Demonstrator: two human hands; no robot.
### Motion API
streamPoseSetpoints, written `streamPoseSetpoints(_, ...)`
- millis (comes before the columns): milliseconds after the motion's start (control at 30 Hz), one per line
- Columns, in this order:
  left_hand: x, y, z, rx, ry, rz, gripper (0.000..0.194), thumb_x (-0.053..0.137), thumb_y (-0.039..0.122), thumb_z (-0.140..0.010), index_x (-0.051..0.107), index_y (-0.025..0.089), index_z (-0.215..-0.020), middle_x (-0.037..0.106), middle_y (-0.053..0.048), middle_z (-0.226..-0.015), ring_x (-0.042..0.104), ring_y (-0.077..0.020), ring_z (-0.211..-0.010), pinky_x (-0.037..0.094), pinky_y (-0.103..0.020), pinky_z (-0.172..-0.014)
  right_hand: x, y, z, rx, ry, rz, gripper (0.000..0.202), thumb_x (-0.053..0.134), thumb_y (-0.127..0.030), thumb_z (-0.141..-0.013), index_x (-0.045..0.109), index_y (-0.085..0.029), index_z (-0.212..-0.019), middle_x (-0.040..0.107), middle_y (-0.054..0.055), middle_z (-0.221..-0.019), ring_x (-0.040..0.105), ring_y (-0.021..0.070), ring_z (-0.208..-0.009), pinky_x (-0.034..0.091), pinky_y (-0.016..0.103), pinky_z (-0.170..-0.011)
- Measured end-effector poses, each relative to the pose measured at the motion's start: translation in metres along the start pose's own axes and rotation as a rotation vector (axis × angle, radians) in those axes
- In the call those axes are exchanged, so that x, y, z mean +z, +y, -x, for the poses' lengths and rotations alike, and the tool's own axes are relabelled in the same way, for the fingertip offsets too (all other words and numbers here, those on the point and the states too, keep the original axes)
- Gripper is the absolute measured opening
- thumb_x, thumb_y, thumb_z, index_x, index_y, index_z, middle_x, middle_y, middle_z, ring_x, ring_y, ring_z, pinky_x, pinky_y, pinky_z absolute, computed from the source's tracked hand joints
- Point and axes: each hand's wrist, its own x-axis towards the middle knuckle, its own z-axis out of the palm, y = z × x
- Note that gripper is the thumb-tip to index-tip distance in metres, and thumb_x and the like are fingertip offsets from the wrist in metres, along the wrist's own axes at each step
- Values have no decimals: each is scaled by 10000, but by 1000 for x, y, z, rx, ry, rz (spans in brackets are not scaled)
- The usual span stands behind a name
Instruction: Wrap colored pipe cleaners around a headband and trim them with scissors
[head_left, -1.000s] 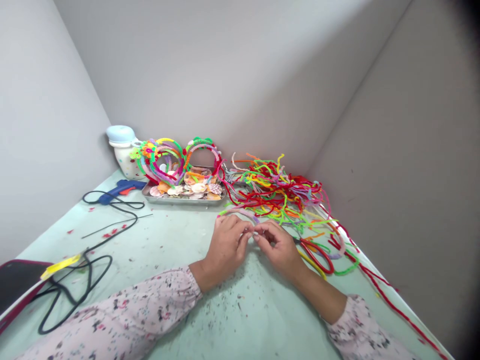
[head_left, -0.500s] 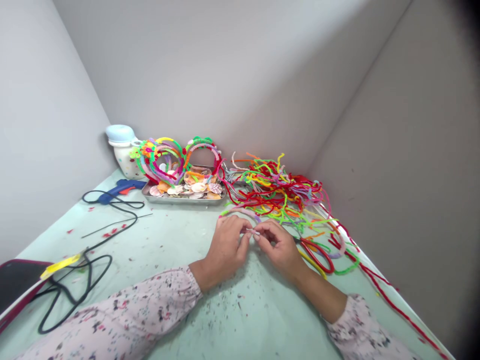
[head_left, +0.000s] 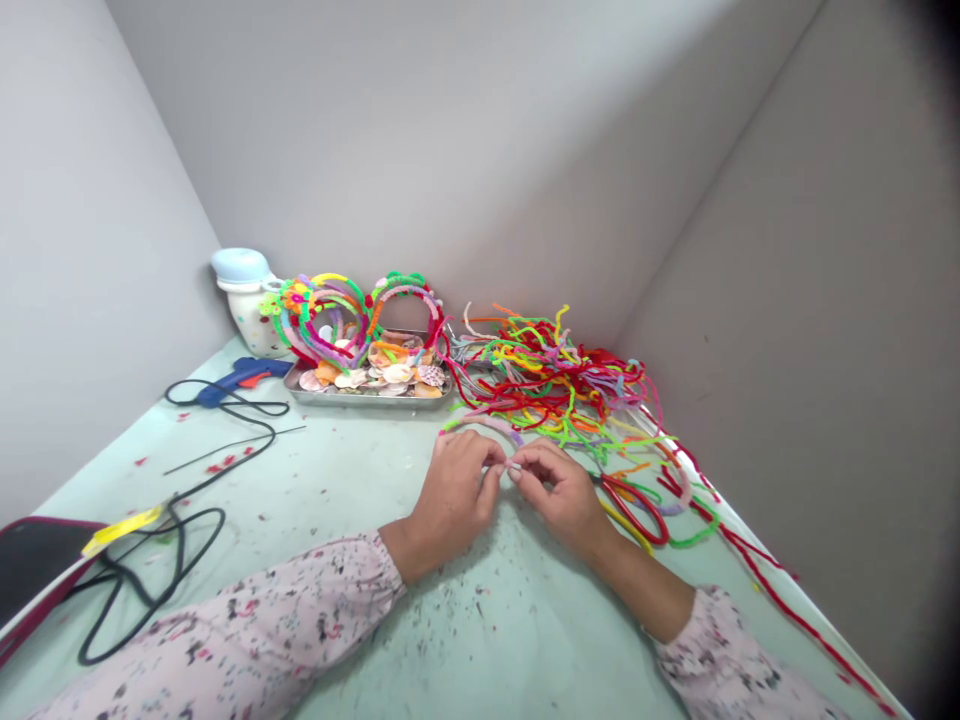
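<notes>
My left hand [head_left: 459, 487] and my right hand [head_left: 559, 490] meet above the middle of the table. Both are closed, thumb against forefinger, their tips almost touching. Pinched between them is a short pale pink pipe cleaner [head_left: 509, 463], mostly covered by the fingers. Just behind the hands lies a fuzzy pastel headband [head_left: 484, 421], partly hidden by them. Scissors with red handles [head_left: 636, 510] lie right beside my right hand. Beyond it spreads a tangled heap of multicoloured pipe cleaners [head_left: 555, 375].
A metal tray [head_left: 367, 400] of seashells stands at the back, with decorated headbands [head_left: 405, 284] on it. To its left are a blue glue gun [head_left: 244, 377] and a white cup with a blue lid [head_left: 247, 300]. A black cord [head_left: 202, 490] loops across the left side. Walls enclose the table.
The fingertips have drawn slightly closer together, and less of the pale pipe cleaner shows between them. Everything else looks the same.
</notes>
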Motion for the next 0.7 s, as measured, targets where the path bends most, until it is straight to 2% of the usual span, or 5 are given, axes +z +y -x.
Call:
streamPoseSetpoints(200,0,0,0,-6,-12,-7,87,489,123,-861,543,187,-883,596,-27,-841,540,-190,-842,372,-359,-813,0,3,0,25,-35,-17,101,576,-280,-875,634,-199,-860,563,17,-817,514,131,-651,424,258,-588)
streamPoseSetpoints(700,0,-1,0,-4,-28,-17,97,491,126,-865,559,189,-893,592,-30,-840,542,-193,-840,373,-362,-801,0,4,-1,4,-61,5,108,571,-295,-873,621,-199,-867,555,15,-808,517,136,-672,422,255,-595)
